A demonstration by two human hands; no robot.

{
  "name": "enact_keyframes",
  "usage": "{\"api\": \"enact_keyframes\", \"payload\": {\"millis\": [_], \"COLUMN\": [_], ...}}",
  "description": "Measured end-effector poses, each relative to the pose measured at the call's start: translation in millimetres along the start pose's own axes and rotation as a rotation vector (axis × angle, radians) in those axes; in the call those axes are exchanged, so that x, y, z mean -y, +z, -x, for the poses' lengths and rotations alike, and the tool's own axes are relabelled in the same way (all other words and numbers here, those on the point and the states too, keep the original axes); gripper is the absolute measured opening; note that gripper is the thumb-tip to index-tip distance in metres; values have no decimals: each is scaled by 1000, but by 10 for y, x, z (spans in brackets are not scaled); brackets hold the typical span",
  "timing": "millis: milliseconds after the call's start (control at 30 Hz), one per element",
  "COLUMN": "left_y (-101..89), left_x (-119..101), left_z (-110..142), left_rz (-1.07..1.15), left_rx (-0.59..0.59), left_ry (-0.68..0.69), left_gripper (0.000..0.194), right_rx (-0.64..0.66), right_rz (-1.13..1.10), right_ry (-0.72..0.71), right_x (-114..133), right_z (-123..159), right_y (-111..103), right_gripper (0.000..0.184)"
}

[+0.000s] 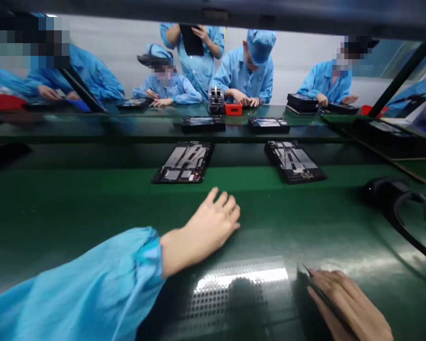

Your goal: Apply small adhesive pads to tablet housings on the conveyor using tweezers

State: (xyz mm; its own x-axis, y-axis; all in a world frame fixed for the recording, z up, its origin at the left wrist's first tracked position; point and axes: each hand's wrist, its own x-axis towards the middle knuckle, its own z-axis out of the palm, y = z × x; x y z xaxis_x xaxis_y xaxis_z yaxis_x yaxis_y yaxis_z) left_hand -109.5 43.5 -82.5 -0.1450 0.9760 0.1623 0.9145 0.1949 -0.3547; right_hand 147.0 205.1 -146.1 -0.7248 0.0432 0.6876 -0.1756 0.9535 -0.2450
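My left hand [209, 227] reaches forward over the green bench, its fingers loosely spread and nothing seen in them. Beyond its fingertips lies an opened tablet [186, 162] with grey battery cells and dark flex cables showing. A second opened tablet [295, 161] rests to the right of it. My right hand [348, 303], at the lower right, is closed around a pair of tweezers [317, 286], whose thin tips point forward and left. Between my hands lies a clear plastic sheet [241, 298] with rows of small dark squares, partly washed out by glare.
A black device with a cable [386, 196] sits at the right. On a raised ledge behind are two more open tablets [203, 123]. Several co-workers in blue work across the bench, near a tape dispenser [217, 100] and a red bin [233, 109]. A dark bar [213, 14] crosses overhead.
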Motion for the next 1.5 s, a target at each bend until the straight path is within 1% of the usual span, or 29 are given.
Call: {"api": "enact_keyframes", "payload": {"millis": [33,67,133,167,200,267,300,333,367,467,633,800,900,967,1067,1167,1233,1300,1400,1500], "left_y": [-63,-111,-164,-170,-167,-144,-130,-118,-109,-92,-56,-50,-47,-35,-19,-22,-30,-33,-26,-53], "left_x": [-147,-287,-525,-617,-690,-782,-807,-823,-831,-845,-889,-916,-917,-919,-925,-921,-911,-902,-902,-897], "left_z": [104,209,397,470,528,595,610,616,617,613,638,666,669,664,651,636,628,624,630,643], "left_rz": [43,82,169,216,261,331,350,364,375,416,474,485,481,479,479,487,486,479,476,483], "left_rx": [-17,-38,-75,-94,-108,-118,-112,-108,-106,-130,-200,-181,-173,-185,-239,-266,-254,-228,-187,-162], "left_ry": [83,157,278,320,346,358,350,341,330,315,298,287,285,289,276,265,273,285,291,286], "left_gripper": [22,20,22,23,25,26,28,29,30,30,29,29,30,29,27,26,26,26,27,28], "right_rx": [-9,-38,-111,-122,-120,-68,-35,-12,-4,-34,-66,-92,-108,-107,-108,-44,14,29,3,-33], "right_rz": [-48,-116,-277,-359,-437,-549,-589,-622,-644,-675,-680,-660,-691,-696,-676,-691,-727,-798,-890,-929], "right_ry": [69,177,478,645,803,1084,1186,1252,1285,1326,1326,1347,1367,1365,1364,1326,1299,1302,1306,1283], "right_x": [59,134,316,408,493,615,650,669,675,658,652,677,679,671,626,533,463,410,366,318], "right_z": [-47,-98,-205,-252,-291,-337,-343,-341,-333,-299,-296,-318,-310,-296,-245,-147,-77,-30,-31,-140], "right_y": [-32,-56,-78,-75,-64,-26,-4,17,36,72,75,84,97,104,114,131,145,155,134,48], "right_gripper": [31,29,13,9,9,10,11,13,15,16,16,16,17,18,19,20,19,18,18,19]}}
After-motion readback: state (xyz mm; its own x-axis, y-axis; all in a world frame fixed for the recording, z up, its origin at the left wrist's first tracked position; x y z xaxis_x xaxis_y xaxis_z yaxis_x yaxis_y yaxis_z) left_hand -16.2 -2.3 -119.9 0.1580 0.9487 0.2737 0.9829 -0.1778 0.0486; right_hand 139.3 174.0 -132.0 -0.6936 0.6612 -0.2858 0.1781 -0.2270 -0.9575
